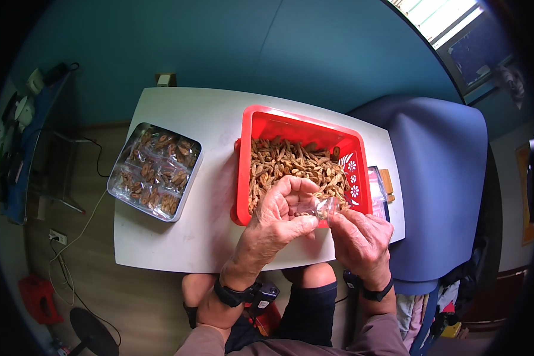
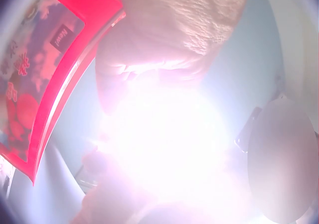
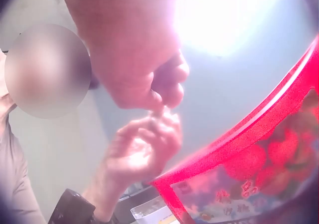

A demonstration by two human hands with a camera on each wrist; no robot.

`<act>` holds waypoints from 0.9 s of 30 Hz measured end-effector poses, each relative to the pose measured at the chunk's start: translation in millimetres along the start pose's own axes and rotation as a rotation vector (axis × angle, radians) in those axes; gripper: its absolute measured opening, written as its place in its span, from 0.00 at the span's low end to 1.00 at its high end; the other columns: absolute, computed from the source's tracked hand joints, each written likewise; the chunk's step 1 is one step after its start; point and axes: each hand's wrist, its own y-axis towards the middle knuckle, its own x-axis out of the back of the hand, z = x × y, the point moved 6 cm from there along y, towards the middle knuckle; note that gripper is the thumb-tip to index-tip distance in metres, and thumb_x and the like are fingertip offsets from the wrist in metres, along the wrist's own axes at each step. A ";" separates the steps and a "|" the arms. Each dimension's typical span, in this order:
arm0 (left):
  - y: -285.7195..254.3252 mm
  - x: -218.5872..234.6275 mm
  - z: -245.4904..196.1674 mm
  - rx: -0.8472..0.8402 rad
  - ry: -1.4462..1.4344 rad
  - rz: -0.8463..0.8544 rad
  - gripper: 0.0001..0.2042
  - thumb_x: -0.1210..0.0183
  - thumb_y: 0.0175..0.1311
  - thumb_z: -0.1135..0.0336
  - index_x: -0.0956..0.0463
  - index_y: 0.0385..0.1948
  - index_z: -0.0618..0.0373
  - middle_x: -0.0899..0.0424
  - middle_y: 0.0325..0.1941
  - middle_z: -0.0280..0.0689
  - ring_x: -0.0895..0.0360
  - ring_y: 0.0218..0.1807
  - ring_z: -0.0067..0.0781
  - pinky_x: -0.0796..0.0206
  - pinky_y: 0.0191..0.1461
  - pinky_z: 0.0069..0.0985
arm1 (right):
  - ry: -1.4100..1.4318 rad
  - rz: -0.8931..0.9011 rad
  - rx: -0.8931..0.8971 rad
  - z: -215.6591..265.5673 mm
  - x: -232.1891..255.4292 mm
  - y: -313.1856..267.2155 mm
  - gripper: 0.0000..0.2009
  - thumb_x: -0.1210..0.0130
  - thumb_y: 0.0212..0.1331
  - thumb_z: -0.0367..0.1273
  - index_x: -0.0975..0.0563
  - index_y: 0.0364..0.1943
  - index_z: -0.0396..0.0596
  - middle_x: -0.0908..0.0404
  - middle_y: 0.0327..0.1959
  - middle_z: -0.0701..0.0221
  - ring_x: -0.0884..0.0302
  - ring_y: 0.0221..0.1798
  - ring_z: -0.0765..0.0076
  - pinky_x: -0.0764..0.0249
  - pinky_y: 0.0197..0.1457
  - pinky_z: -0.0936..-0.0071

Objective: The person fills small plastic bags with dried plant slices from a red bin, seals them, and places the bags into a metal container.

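Over the near edge of a red plastic basket [image 1: 305,116], both hands meet at a small clear plastic bag [image 1: 325,207] with a few brown pieces in it. My left hand [image 1: 276,218] holds the bag between thumb and fingers. The fingertips of my right hand [image 1: 363,238] pinch its right end. Dried brown slices [image 1: 288,163] fill much of the basket. In the left wrist view, glare washes out the bag and most of the left fingers. The right hand [image 3: 134,59] shows with its fingers curled in the right wrist view.
On the left of the white table [image 1: 210,246] stands a metal tin [image 1: 197,163] with several filled clear bags [image 1: 151,172]. Right of the basket lie pink-edged plastic bags [image 1: 375,187] and a wooden piece [image 1: 388,183]. A large blue padded seat [image 1: 439,184] adjoins the table's right side.
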 end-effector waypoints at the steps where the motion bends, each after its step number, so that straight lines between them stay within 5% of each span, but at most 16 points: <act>1: 0.5 -0.3 1.8 -0.002 -0.009 0.023 0.21 0.37 0.62 0.76 0.32 0.56 0.60 0.21 0.46 0.35 0.21 0.45 0.20 0.23 0.42 0.20 | -0.032 0.002 0.007 -0.2 0.9 -1.7 0.14 0.33 0.47 0.20 0.19 0.41 0.42 0.16 0.31 0.63 0.17 0.26 0.62 0.22 0.29 0.69; 10: 0.7 -6.4 7.8 0.001 0.016 0.069 0.18 0.36 0.62 0.75 0.28 0.53 0.59 0.17 0.46 0.33 0.21 0.46 0.19 0.27 0.52 0.20 | -0.131 0.167 0.235 4.1 6.5 -2.0 0.18 0.38 0.46 0.28 0.18 0.46 0.42 0.17 0.39 0.65 0.15 0.35 0.68 0.22 0.32 0.73; 14: 0.1 -6.5 7.4 -0.013 -0.036 0.089 0.16 0.38 0.62 0.77 0.26 0.52 0.59 0.17 0.44 0.32 0.21 0.46 0.18 0.27 0.54 0.21 | -0.045 0.129 0.100 0.4 15.9 4.8 0.14 0.36 0.48 0.24 0.18 0.42 0.45 0.16 0.36 0.67 0.16 0.30 0.68 0.22 0.30 0.73; 27: -2.4 -8.8 -1.9 -0.055 -0.103 0.155 0.15 0.41 0.60 0.77 0.24 0.49 0.60 0.18 0.41 0.32 0.21 0.42 0.19 0.27 0.48 0.21 | 0.089 0.111 0.062 15.1 22.1 29.6 0.14 0.34 0.48 0.22 0.18 0.42 0.45 0.15 0.35 0.68 0.15 0.29 0.65 0.22 0.29 0.70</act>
